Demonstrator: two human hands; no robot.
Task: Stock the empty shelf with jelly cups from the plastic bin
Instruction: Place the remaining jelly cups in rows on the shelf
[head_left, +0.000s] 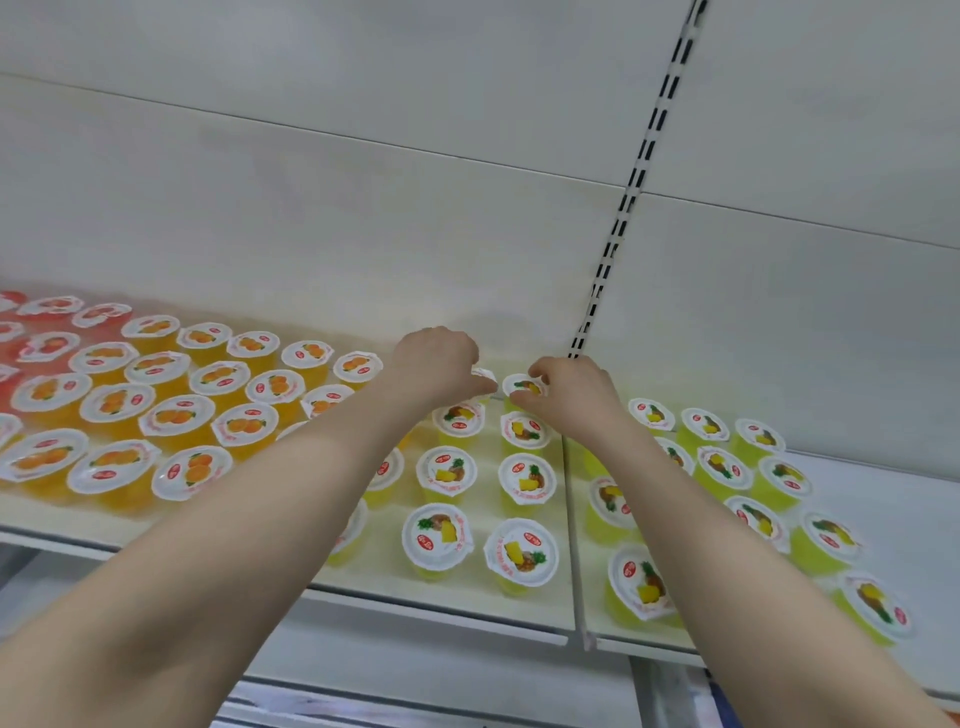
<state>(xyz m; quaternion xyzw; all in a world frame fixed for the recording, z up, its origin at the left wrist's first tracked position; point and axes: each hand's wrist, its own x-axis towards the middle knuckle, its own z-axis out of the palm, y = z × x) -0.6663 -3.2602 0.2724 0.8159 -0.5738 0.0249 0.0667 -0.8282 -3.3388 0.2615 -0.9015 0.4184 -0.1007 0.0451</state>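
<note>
both arms reach up to the back of the white metal shelf (467, 605). the right hand (566, 387) pinches a pineapple cup (524, 387) by the rim of its round foil lid, thumb below and fingertips above, right at the back row by the smooth white back panel (311, 208). the left hand (436, 364) is curled over a second cup (484, 375) just beside it – only a sliver of its lid shows, so i can't tell its flavour. the two hands are near each other but not touching.

in front of them stand yellow pineapple jelly cups (447, 473), clear plastic with glossy printed lids, in loose rows with bare strips between. to the left, orange jelly cups (179, 415) sit packed tighter, and red cups (10, 301) sit at the far edge. a slotted upright (639, 171) splits the back panel – right of it, the neighbouring shelf section (893, 499) has open surface past its cups.
</note>
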